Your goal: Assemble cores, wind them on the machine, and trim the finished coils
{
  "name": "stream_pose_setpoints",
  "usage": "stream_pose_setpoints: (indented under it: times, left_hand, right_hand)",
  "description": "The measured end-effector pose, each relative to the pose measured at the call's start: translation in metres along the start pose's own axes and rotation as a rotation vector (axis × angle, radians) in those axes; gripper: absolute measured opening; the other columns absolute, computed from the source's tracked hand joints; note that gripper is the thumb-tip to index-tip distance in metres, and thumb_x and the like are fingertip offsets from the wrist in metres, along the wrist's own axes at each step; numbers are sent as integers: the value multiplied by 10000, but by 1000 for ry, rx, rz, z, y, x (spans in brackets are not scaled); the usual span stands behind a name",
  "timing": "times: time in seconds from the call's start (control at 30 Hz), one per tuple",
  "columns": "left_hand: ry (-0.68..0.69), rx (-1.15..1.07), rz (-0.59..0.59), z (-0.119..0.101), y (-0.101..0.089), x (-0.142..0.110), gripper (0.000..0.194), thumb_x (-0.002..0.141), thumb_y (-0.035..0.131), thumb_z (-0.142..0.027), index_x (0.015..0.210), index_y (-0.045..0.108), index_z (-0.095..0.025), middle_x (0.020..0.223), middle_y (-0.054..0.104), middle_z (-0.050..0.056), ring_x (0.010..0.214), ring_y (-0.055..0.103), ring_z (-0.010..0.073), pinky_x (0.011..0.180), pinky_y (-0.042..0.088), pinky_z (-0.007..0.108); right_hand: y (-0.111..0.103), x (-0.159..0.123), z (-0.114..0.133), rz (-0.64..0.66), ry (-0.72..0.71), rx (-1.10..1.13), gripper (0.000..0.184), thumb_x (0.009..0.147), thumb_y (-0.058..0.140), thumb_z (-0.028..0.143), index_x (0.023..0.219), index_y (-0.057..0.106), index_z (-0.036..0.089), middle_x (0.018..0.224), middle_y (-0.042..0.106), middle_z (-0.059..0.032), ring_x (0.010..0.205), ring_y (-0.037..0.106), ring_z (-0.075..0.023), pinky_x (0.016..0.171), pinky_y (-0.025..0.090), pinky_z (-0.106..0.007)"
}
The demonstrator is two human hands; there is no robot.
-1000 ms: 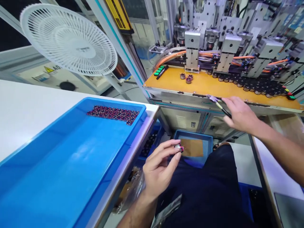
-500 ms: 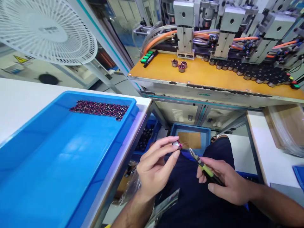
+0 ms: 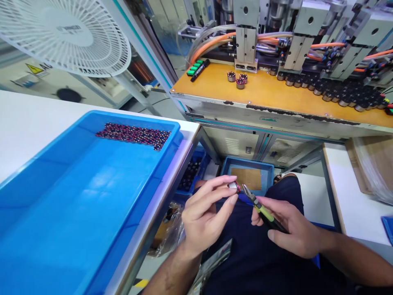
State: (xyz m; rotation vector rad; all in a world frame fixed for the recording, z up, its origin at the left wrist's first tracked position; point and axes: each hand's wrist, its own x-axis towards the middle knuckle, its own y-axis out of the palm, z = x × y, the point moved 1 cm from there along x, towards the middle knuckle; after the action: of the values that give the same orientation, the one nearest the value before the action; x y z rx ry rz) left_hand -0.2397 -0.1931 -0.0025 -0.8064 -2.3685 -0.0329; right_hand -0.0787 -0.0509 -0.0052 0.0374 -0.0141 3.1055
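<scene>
Between the thumb and fingertips of my left hand (image 3: 204, 215) is a small motor stator (image 3: 233, 186), a silvery round part with a pinkish-red end facing right. My right hand (image 3: 291, 227) is wrapped round green-and-black cutting pliers (image 3: 266, 214). Their pointed jaws aim up and left, a short gap to the right of the stator. Whether the jaw tips are fully closed is too small to tell. Both hands are above my lap.
A big blue tray (image 3: 123, 235) on the left table holds rows of similar parts (image 3: 132, 134) at its far end. Ahead, a machine's orange bench (image 3: 211, 88) carries three stators (image 3: 240, 83), a black marker (image 3: 200, 70) and many dark cylinders (image 3: 344, 92). A white fan (image 3: 73, 32) stands at left.
Thin wires that stuck out of the stator toward the pliers no longer show. The plier tips are slightly nearer the stator. The view has shifted a little.
</scene>
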Motion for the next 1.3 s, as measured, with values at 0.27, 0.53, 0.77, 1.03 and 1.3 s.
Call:
stream_pose_setpoints:
  times: [0.27,0.53,0.77,1.03,1.3]
  left_hand:
    - [0,0,-9,-1,1,1,251,779,671,-2,941,716,-188,1089,723,80,893,713,179,744,617,298]
    - [-14,31,-18,0,0,-2,201,791,680,-43,925,722,-186,1080,727,86,880,717,181,740,621,307]
    - [-18,16,-13,1,0,-3,238,784,677,-18,941,714,-192,1093,718,82,904,712,183,746,619,308]
    - [-26,-8,-20,2,2,-1,224,787,674,-23,925,717,-194,1056,730,66,905,709,174,762,612,296]
    - [150,-38,24,13,-2,-7,407,728,683,73,1025,646,-202,1152,593,61,931,691,161,771,632,301]
  right_hand:
    - [0,2,4,-6,-13,-38,636,884,499,104,1478,348,276,978,575,-59,786,557,-118,748,519,-301]
    - [0,-1,2,-13,9,-62,595,916,497,125,1473,357,277,957,578,-48,762,546,-114,744,511,-298]
    - [0,1,3,-24,30,-95,542,921,490,156,1450,400,231,913,577,-47,741,532,-114,723,500,-281]
    - [0,4,5,-77,128,-147,434,834,529,92,1255,577,190,801,537,0,682,478,-100,686,455,-242]
    - [-7,2,3,-133,179,60,476,882,550,164,1351,477,190,896,553,-32,774,520,-116,745,462,-278]
